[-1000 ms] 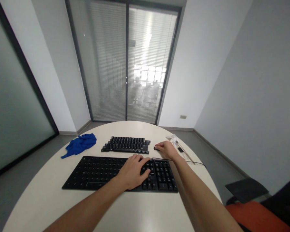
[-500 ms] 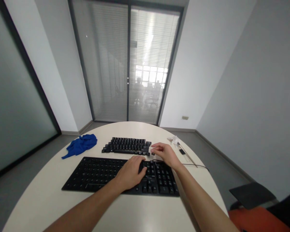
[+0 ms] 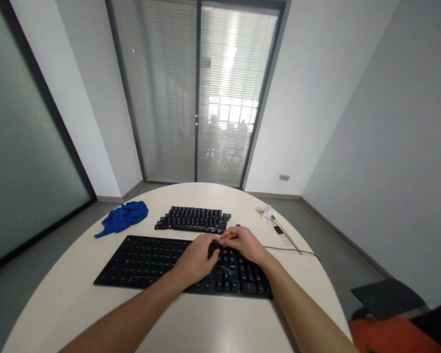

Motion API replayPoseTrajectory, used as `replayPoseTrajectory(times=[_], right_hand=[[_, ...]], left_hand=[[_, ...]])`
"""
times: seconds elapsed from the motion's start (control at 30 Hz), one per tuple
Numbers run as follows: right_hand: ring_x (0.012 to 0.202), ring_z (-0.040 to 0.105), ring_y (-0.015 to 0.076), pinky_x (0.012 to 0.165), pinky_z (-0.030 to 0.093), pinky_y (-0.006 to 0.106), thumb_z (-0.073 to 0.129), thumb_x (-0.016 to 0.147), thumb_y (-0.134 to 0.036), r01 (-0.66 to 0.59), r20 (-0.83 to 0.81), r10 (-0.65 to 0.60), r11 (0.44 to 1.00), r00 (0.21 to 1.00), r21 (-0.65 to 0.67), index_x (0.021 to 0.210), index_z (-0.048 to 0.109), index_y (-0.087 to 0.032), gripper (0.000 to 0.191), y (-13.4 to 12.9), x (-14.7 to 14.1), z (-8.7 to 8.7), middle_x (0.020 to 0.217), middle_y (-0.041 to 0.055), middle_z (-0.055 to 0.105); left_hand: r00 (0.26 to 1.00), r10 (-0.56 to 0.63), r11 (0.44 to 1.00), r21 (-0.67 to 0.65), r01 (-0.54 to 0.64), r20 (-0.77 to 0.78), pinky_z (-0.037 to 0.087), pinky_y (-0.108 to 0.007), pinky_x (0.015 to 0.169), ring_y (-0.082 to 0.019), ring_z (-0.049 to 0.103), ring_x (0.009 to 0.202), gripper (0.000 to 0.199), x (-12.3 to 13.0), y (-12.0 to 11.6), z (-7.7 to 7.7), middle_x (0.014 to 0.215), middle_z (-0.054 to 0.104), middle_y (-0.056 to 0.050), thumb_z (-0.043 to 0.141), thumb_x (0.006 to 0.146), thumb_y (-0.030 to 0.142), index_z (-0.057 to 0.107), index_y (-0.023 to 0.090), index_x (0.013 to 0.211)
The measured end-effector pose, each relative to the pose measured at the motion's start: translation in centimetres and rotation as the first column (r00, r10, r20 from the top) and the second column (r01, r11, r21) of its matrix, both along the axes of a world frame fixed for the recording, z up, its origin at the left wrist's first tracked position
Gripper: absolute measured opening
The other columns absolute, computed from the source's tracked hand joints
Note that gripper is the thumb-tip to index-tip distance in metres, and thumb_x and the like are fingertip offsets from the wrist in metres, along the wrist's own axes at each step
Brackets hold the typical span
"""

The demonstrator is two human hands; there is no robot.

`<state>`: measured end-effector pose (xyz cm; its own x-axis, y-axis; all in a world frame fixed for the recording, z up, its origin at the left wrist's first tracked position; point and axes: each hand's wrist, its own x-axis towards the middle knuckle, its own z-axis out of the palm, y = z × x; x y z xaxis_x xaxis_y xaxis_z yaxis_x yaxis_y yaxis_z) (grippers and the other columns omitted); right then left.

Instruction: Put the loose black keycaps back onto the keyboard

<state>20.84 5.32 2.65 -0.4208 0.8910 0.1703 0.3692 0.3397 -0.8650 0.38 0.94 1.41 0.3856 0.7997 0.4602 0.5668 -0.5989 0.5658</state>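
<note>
One loosely spread left hand (image 3: 194, 258) rests on your keyboard (image 3: 150, 260); beside it your right hand (image 3: 243, 242) pinches narrowly, contents unclear.

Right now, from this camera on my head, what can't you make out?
All in the head view:
Whether my right hand pinches anything: too small to tell, so close to my left hand.
The keys or key slots of the keyboard beneath the left hand: covered by it.
Lettering on the rows of black keycaps: too small.
The rest of the orange chair: cut off by the right and bottom edges.
</note>
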Motion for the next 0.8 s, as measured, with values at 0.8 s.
replayPoseTrajectory(times=[0.8], right_hand=[[0.086,0.07,0.0225,0.08,0.055,0.034,0.069,0.082,-0.038,-0.064,0.148,0.061,0.998,0.987,0.014,0.1,0.076,-0.019,0.027,-0.9,2.0,1.4,0.093,0.0063,0.078]], left_hand=[[0.977,-0.035,0.994,0.095,0.057,-0.212,0.05,-0.041,0.096,-0.024,0.06,0.104,0.033,0.0,-0.8,1.1,0.112,0.066,-0.007,0.05,0.095,0.017,0.063,0.023,0.124]])
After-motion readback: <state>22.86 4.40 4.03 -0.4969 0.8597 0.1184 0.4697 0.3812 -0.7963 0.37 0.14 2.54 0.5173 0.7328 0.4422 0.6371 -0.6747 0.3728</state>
